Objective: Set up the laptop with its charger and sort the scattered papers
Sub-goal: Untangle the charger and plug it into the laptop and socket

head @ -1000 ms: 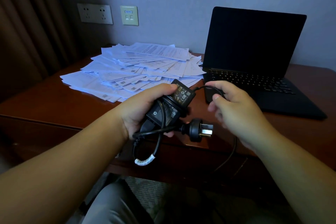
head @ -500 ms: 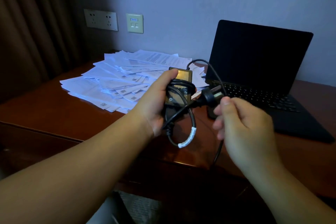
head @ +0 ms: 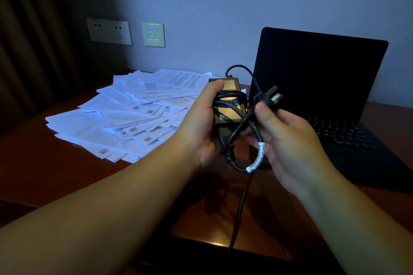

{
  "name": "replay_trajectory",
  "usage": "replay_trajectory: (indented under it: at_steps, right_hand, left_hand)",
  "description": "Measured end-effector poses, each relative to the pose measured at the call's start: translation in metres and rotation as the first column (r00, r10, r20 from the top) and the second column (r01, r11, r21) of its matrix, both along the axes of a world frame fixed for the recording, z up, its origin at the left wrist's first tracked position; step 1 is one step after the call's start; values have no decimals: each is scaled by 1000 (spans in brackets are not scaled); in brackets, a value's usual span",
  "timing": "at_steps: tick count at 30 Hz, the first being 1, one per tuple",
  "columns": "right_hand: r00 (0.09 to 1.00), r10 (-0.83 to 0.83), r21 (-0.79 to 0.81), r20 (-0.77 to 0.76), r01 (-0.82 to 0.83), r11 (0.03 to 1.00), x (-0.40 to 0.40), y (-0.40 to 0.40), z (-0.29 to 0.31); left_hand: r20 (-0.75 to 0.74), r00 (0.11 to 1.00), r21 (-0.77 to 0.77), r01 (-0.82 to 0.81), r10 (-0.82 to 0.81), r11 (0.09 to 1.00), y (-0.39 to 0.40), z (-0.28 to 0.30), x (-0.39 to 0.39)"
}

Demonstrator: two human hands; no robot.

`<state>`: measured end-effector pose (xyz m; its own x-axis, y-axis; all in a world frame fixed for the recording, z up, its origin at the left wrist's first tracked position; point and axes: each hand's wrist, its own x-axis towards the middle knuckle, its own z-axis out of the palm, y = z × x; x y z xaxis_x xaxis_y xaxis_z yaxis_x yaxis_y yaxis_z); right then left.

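Note:
My left hand grips the black charger brick, held upright above the desk with its cable looped around it. My right hand pinches the black wall plug between thumb and fingers, its metal prongs pointing up and right. A cable with a white tag hangs from the brick past the desk's front edge. The black laptop stands open with a dark screen at the right. Scattered white papers lie fanned out on the left half of the desk.
A double wall socket and a cream data plate sit on the wall above the papers. A dark curtain hangs at the left. The brown wooden desk has a front edge just below my forearms.
Both hands have lifted the charger higher and further over the desk. My right hand has closed on the plug, which now points up and right.

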<state>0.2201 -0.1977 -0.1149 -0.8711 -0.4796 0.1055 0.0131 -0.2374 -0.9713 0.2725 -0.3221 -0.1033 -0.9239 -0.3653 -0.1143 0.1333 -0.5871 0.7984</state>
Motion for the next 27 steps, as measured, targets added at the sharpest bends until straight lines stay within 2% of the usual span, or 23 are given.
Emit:
replay_trajectory:
  at_steps: [3,9,12,14,18,22,25,27]
  right_hand:
    - [999,-12,4,51,12,1000,-19,-8,1]
    - [998,-63,38,5,63,997,-39,-20,-19]
    - [993,-62,80,-105,70,994,-41,-17,-23]
    - [992,-41,70,-118,49,996,-43,-13,-23]
    - [1000,-26,36,17,25,999,-50,-7,-22]
    - [997,-67,44,-29,68,997,-54,-6,-21]
    - [997,-63,29,-52,64,997,-53,-6,-22]
    - [1000,-21,6,-6,21,1000,-50,-7,-22]
  left_hand:
    - [-7,1000,-27,8,-9,1000,-5,-2,-15]
    - [97,995,17,-33,31,999,-10,-24,-36]
    - [105,988,-197,-93,116,976,-9,-31,-34]
    - [67,988,-324,-107,136,940,-8,-27,-28]
    - [60,997,-337,73,-56,939,-13,-25,-24]
    - [50,982,-305,190,-183,933,-16,-30,-24]
    - [70,978,-285,208,-196,936,-16,-33,-26]
    - [91,982,-241,183,-166,953,-17,-35,-27]
